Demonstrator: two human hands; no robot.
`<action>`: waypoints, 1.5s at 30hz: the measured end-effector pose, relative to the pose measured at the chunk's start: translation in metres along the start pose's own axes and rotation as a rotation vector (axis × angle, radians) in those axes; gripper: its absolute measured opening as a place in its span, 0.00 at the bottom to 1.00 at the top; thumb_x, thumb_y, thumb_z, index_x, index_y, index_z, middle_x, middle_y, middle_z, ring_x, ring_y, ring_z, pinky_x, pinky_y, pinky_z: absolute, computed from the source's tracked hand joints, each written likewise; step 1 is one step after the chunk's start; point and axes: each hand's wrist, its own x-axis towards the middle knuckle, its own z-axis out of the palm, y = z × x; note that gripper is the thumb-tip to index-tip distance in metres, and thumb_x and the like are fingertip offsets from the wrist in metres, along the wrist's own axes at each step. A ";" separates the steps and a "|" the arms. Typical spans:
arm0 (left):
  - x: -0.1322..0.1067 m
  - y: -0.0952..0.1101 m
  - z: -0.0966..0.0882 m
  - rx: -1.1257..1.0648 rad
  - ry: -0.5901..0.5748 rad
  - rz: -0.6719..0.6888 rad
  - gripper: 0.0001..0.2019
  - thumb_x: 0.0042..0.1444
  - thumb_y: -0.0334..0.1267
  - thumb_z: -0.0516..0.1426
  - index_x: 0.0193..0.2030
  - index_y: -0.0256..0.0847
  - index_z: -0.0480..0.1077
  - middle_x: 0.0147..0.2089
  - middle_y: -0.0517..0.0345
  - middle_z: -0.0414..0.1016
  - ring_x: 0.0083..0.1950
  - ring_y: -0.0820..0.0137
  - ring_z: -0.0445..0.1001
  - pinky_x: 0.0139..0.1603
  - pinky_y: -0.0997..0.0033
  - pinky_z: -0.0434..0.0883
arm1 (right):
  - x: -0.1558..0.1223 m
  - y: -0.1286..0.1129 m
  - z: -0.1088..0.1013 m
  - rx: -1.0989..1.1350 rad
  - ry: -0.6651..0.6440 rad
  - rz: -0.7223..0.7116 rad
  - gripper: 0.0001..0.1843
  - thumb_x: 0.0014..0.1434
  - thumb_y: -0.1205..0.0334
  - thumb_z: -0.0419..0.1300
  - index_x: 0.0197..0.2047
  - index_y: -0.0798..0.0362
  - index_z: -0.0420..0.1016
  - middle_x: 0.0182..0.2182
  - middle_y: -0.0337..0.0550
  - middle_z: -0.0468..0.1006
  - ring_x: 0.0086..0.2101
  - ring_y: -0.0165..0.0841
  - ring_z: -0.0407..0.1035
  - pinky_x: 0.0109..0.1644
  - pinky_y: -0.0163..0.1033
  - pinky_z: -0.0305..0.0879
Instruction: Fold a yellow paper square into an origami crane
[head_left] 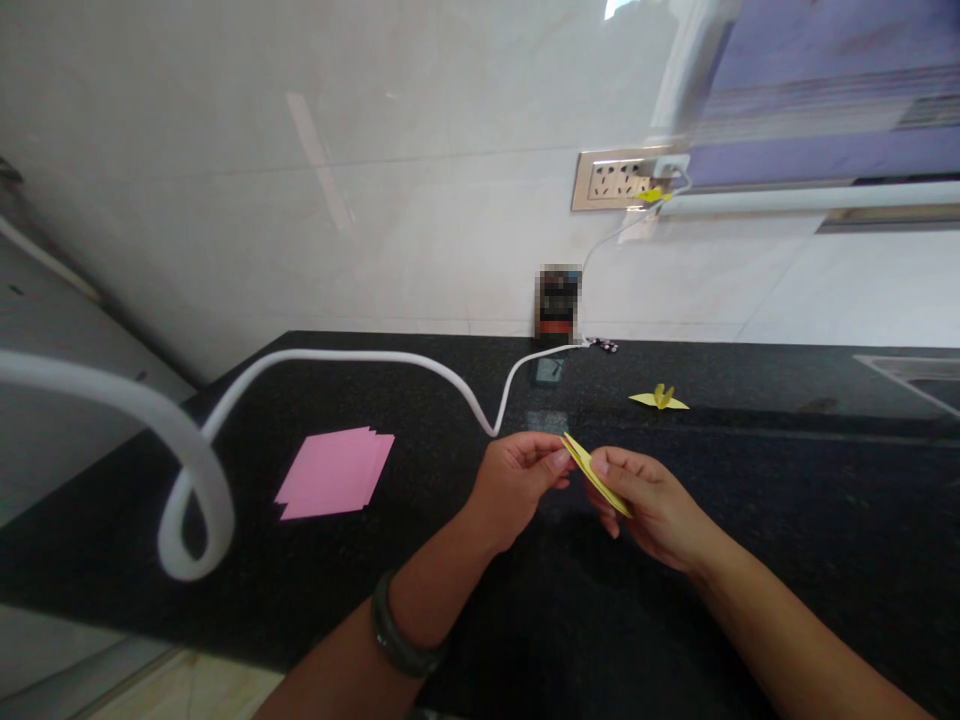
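Between my hands, above the dark countertop, is a narrow folded piece of yellow paper [609, 492], slanting down to the right. My left hand [517, 487] pinches its upper left end between thumb and fingers. Closed around its lower right part is my right hand [651, 500], thumb on top. The underside of the paper and some fingertips are hidden. Behind my right hand stands a finished-looking yellow paper crane [659, 398] with pointed wings. A stack of pink paper squares [336, 473] lies on the counter to the left, its sheets slightly out of line.
A white flexible stand arm [360, 356] loops across the left side above the black counter [450, 620]. A blurred-out upright device [558, 305] leans near the tiled wall. Its cable runs to a wall socket [611, 181]. A sink edge [907, 370] shows at far right.
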 end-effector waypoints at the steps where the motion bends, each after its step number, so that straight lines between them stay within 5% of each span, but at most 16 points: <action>1: 0.000 0.000 0.000 -0.003 0.000 -0.011 0.09 0.44 0.34 0.58 0.33 0.33 0.70 0.30 0.55 0.73 0.30 0.75 0.70 0.31 0.75 0.67 | 0.000 0.000 -0.001 -0.012 0.001 -0.003 0.13 0.56 0.57 0.51 0.25 0.56 0.63 0.16 0.33 0.59 0.15 0.22 0.52 0.16 0.28 0.51; 11: 0.002 0.003 0.002 0.034 0.026 -0.032 0.03 0.43 0.30 0.55 0.26 0.33 0.69 0.24 0.59 0.71 0.26 0.78 0.68 0.29 0.77 0.66 | 0.001 0.003 -0.008 -0.170 0.005 -0.045 0.13 0.57 0.56 0.50 0.26 0.56 0.64 0.15 0.32 0.59 0.16 0.22 0.52 0.17 0.29 0.52; 22: 0.003 0.009 0.001 0.191 0.065 -0.025 0.06 0.45 0.31 0.53 0.25 0.32 0.69 0.21 0.58 0.70 0.21 0.78 0.66 0.25 0.77 0.65 | -0.001 -0.001 -0.006 -0.074 -0.007 -0.005 0.13 0.56 0.56 0.52 0.25 0.56 0.64 0.13 0.31 0.58 0.14 0.21 0.50 0.16 0.28 0.53; 31: 0.005 0.000 -0.007 -0.017 -0.035 -0.037 0.08 0.48 0.35 0.51 0.31 0.32 0.69 0.27 0.55 0.70 0.29 0.74 0.69 0.32 0.71 0.68 | -0.001 -0.005 -0.005 -0.022 0.002 0.018 0.14 0.54 0.55 0.53 0.25 0.56 0.64 0.12 0.31 0.57 0.14 0.21 0.49 0.15 0.28 0.53; 45: 0.006 0.001 -0.006 0.079 -0.005 -0.013 0.09 0.48 0.38 0.53 0.26 0.33 0.68 0.24 0.57 0.69 0.26 0.76 0.68 0.30 0.73 0.68 | -0.001 -0.003 -0.005 -0.064 -0.006 0.019 0.14 0.53 0.53 0.54 0.24 0.56 0.64 0.13 0.31 0.57 0.14 0.22 0.49 0.15 0.29 0.52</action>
